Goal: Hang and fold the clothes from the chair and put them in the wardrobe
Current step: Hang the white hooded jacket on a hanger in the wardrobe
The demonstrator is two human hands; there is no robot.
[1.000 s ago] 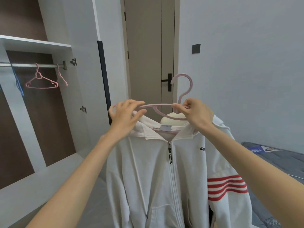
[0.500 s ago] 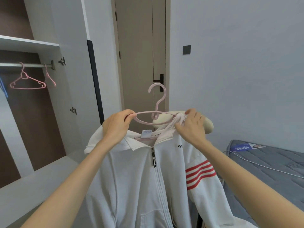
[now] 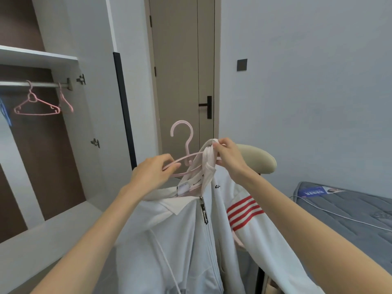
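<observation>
Head view showed your left hand [image 3: 152, 172] pinching the left arm of the pink hanger [image 3: 187, 148] between thumb and fingers [image 3: 169, 167]. Your right hand [image 3: 230, 159] pinched the collar of the white jacket [image 3: 180, 240] and held it up over the hanger's right arm. The jacket hung in front of the chair [image 3: 259, 160], and the open wardrobe [image 3: 53, 58] stood at your left, with spare hangers [image 3: 36, 107] on its rail [image 3: 42, 84].

Bright, even light — edges perhaps slightly bowed
</observation>
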